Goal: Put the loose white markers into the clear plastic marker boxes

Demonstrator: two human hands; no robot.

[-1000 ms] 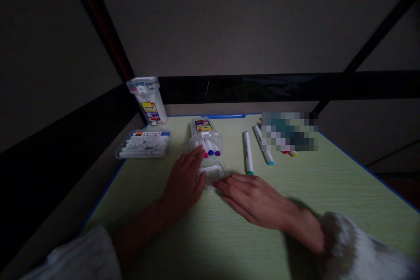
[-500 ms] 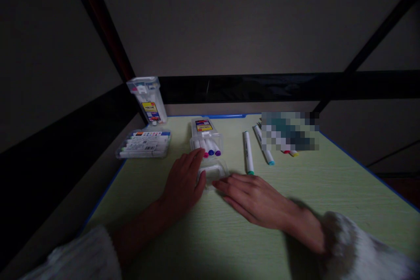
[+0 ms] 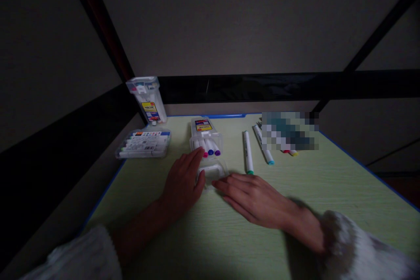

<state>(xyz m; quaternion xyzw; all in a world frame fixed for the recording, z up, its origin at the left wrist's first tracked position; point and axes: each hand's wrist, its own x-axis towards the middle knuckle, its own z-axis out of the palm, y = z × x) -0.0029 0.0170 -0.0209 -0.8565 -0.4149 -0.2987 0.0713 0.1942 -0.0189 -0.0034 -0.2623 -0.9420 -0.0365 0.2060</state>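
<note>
A clear plastic marker case (image 3: pixel 202 126) lies on the table with its mouth towards me. Inside it are several white markers with pink, blue and purple ends (image 3: pixel 210 152). Its clear lid (image 3: pixel 213 169) is swung open onto the tabletop. My left hand (image 3: pixel 184 176) rests at the left of the case and lid, fingers stretched towards the pink end and thumb apart beside the lid. From the right, my right hand (image 3: pixel 257 197) lies with its fingers extended, the tips at the lid's near right corner. Neither hand is closed around anything.
A white marker with a green end (image 3: pixel 248 152) and one with a turquoise end (image 3: pixel 264 145) lie to the right. Further right, a pixelated patch covers more markers (image 3: pixel 293 153). At left, one filled marker case (image 3: pixel 149 100) stands upright and another (image 3: pixel 144 143) lies flat.
</note>
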